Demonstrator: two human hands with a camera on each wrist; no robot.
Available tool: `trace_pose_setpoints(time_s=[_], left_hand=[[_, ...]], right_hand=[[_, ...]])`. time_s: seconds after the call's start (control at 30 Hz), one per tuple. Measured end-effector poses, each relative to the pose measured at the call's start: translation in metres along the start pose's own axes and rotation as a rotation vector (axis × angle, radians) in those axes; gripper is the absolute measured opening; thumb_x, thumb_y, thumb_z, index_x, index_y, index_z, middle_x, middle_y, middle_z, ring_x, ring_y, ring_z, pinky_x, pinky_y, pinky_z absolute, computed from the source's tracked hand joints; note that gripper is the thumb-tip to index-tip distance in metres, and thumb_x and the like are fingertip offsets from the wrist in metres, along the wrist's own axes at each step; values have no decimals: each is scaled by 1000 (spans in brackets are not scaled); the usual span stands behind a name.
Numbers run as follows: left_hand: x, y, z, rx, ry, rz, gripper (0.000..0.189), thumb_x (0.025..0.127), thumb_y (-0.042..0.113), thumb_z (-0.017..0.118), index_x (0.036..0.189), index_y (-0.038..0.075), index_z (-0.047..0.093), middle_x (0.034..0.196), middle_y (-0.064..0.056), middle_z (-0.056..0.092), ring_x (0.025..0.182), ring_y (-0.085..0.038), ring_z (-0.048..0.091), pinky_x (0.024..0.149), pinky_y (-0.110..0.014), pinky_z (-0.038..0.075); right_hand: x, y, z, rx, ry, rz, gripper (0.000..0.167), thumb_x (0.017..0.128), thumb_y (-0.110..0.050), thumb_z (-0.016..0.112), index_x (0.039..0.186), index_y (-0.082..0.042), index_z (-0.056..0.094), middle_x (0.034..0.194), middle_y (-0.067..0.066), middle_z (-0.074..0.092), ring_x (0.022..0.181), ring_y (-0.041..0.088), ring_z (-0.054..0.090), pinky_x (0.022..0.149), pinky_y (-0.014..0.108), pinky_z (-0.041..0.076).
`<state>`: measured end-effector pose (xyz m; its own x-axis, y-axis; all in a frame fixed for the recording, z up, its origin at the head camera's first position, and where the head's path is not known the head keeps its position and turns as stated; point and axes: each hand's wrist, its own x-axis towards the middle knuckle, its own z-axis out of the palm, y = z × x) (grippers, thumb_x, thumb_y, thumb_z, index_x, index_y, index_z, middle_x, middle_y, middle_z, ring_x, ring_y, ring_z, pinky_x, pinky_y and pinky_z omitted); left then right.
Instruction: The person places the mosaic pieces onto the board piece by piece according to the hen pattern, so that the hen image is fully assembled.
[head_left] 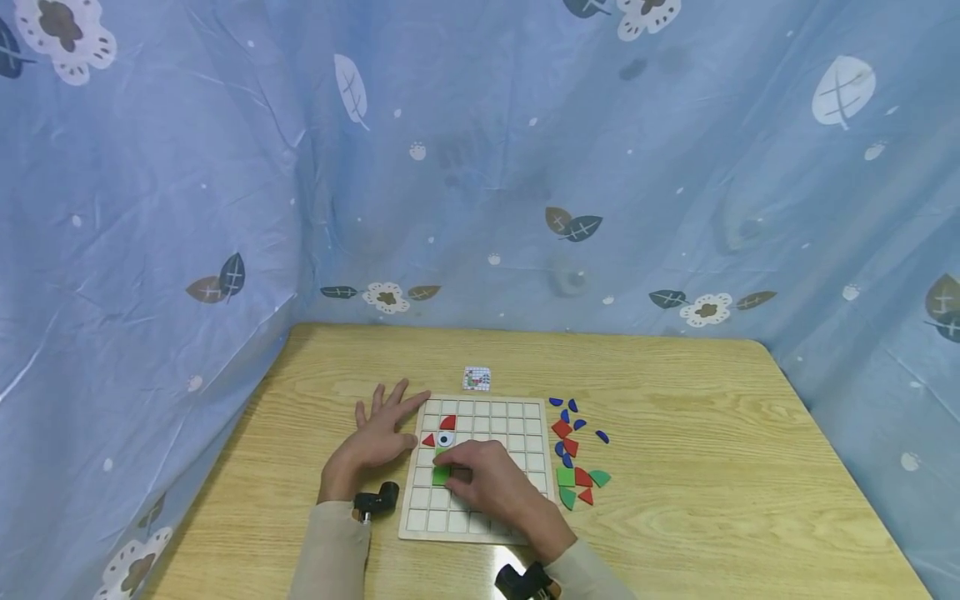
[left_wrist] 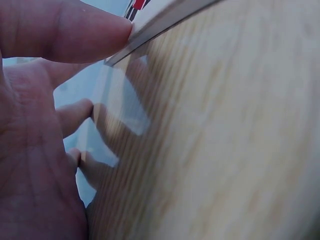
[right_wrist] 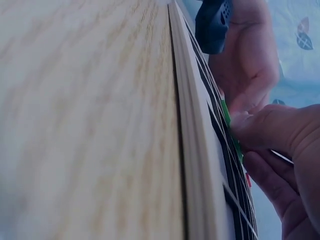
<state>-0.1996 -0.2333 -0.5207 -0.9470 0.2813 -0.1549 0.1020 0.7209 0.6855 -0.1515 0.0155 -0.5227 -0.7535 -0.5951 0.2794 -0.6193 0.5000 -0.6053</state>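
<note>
On board [head_left: 516, 425]: green square [head_left: 439, 477] in pinch of right hand [head_left: 491, 479].

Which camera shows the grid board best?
The head view: most of the grid board shows from above, squares included. The left wrist view catches mainly an edge; the right wrist view, a steep side-on slant.

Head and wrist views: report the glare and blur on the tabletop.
Head view: wood grain fairly clear, with a bright glare patch on the tabletop just below the grid board; left wrist view: grain soft and smeared, pale reflections beside the left hand's fingers; right wrist view: dim, the tabletop blurred at lower left.
</note>
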Motion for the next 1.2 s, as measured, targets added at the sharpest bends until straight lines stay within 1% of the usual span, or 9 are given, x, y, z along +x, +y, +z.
trace_pose_setpoints(time_s=[0.13, 0.3, 0.47, 0.6, 0.73, 0.87, 0.97, 1.13, 1.2], left_hand=[[0, 1, -1, 5, -4, -4, 79, 94, 11, 66, 170, 21, 44, 185, -20, 7, 167, -52, -18, 123, -78, -22], [0, 1, 0, -11, -5, -4, 80, 94, 10, 65, 170, 21, 44, 185, -20, 7, 167, -52, -19, 123, -77, -24], [-1, -1, -1, -7, -2, -3, 81, 93, 10, 64, 170, 21, 42, 185, -19, 6, 167, -51, -19, 123, -77, -25], [-1, -1, -1, -9, -2, -3, 82, 92, 10, 64, 171, 21, 42, 185, -19, 6, 167, -51, -20, 123, -77, -24], [-1, -1, -1, -13, -1, -1, 82, 92, 10, 65, 170, 21, 43, 185, -19, 6, 167, -51, -20, 123, -77, -24], [-1, -1, -1, -16, -1, 0, 82, 92, 10, 65, 170, 21, 43, 185, -19, 6, 167, -51, -19, 123, -77, -24], [-1, -1, -1, -16, 1, -1, 82, 92, 10, 65, 170, 22, 43, 185, -19, 6, 167, -51, -19, 123, -77, -24], [-1, -1, -1, -24, -1, -1, 82, 92, 9, 66, 170, 22, 44, 185, -19, 6, 167, -50, -19, 123, -77, -24], [-1, -1, -1, -27, -2, 0, 82, 93, 9, 66, 170, 21, 44, 185, -19, 6, 167, -50, -20, 123, -77, -24]], right_hand=[[-5, 2, -4, 91, 1, 20, 27, 93, -8, 85, 120, -12, 84, 116, -3, 84, 107, 6, 77, 96, 27, 63], [-21, 12, -16, 256, 9, 120, 28, 94, -13, 85, 122, -16, 84, 118, -9, 83, 110, 3, 76, 100, 30, 63], [-43, 23, -35, 355, 46, 196, 28, 94, -18, 87, 122, -15, 84, 119, -6, 84, 111, 12, 79, 101, 32, 63], [-64, 32, -51, 363, 69, 218, 27, 94, -21, 87, 120, -16, 84, 118, -4, 84, 110, 17, 80, 101, 31, 62], [-85, 41, -64, 341, 104, 204, 27, 93, -22, 88, 119, -15, 84, 118, -2, 84, 108, 19, 81, 98, 31, 64], [-106, 49, -75, 308, 154, 210, 26, 92, -21, 89, 117, -14, 84, 116, 0, 84, 100, 13, 80, 83, 28, 65], [-121, 53, -83, 312, 185, 240, 25, 92, -18, 89, 116, -12, 84, 115, 3, 84, 94, 7, 78, 79, 25, 65], [-143, 56, -98, 378, 232, 343, 26, 92, -10, 87, 118, -8, 83, 114, 7, 84, 97, 12, 81, 89, 23, 64], [-150, 57, -103, 361, 255, 382, 26, 93, -11, 87, 118, -10, 83, 114, 5, 85, 100, 14, 82, 89, 21, 64]])
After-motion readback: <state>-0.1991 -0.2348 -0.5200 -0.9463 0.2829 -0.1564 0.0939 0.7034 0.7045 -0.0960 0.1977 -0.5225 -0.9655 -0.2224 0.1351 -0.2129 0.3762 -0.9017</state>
